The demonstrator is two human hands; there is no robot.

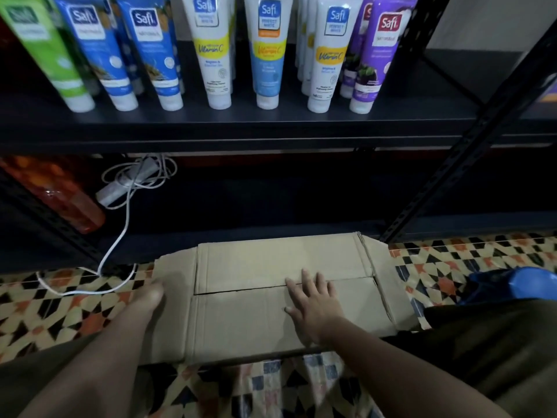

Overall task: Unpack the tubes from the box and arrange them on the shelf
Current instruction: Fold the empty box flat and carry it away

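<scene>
Head view: right hand (313, 309) flat, fingers straight, on closed box (247, 321) flaps; left hand (152, 292) at its left side flap, grip unclear. Cardboard light, bendy; lift at centre seam. Tubes (215, 52) on shelf (241, 128) beyond fingertips: squashy, smooth.

Plain tan cardboard box (271, 297) on a floor (452, 267) tiled in cream, black and orange geometric shapes, below a black metal shelf (271, 128) of green (51, 52), blue (99, 52), white-and-yellow (212, 52) and purple (376, 55) plastic tubes.
</scene>
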